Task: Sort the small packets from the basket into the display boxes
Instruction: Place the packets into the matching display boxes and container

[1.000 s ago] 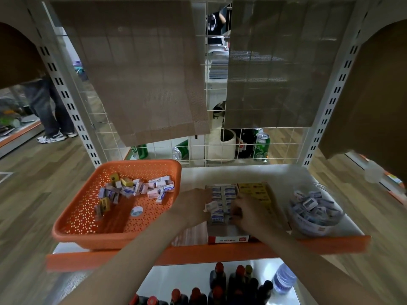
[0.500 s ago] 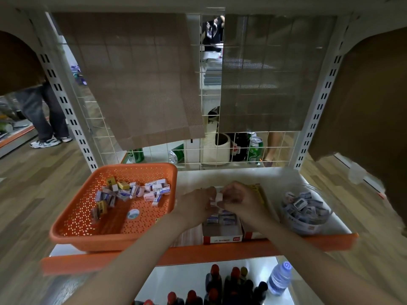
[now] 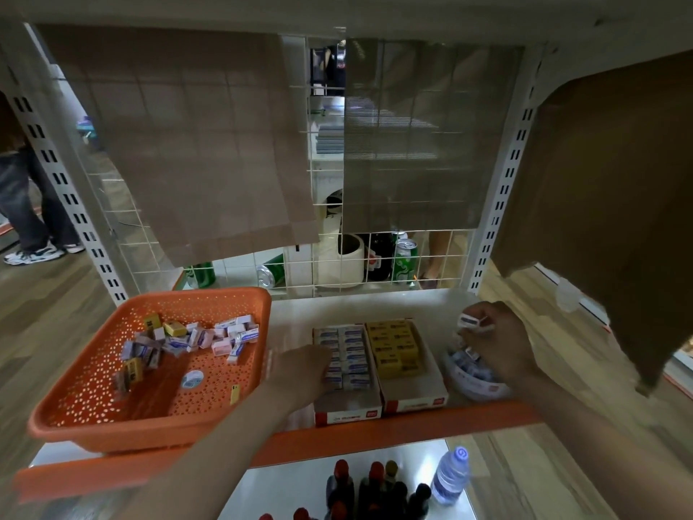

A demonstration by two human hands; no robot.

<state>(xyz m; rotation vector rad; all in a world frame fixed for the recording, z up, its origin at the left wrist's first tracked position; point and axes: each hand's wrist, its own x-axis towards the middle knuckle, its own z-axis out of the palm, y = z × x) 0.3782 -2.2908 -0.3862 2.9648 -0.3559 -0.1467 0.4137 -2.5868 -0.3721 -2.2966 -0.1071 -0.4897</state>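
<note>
Basket [image 3: 157,429] holds packets [image 3: 195,337]; blue-packet box [image 3: 348,414], yellow-packet box [image 3: 416,403] filled. Right hand [image 3: 498,343] pinches packet [image 3: 470,321] over tub [image 3: 476,386]; left hand [image 3: 300,373] fingers blurred, unclear.

Ahead of me a brown paper sheet [image 3: 195,144] and a second sheet [image 3: 416,144] hang over a white wire grid [image 3: 240,273], left and right. Behind its bare lower rows stand an upright green can [image 3: 404,260], a tipped can [image 3: 272,272] and a white cup [image 3: 343,262] between them. Below, near me, dark bottles [image 3: 375,489] stand just left of a water bottle [image 3: 450,478]. Far left, someone's legs [image 3: 26,204] stand on wooden floor. A cardboard flap [image 3: 607,204] hangs at right.
</note>
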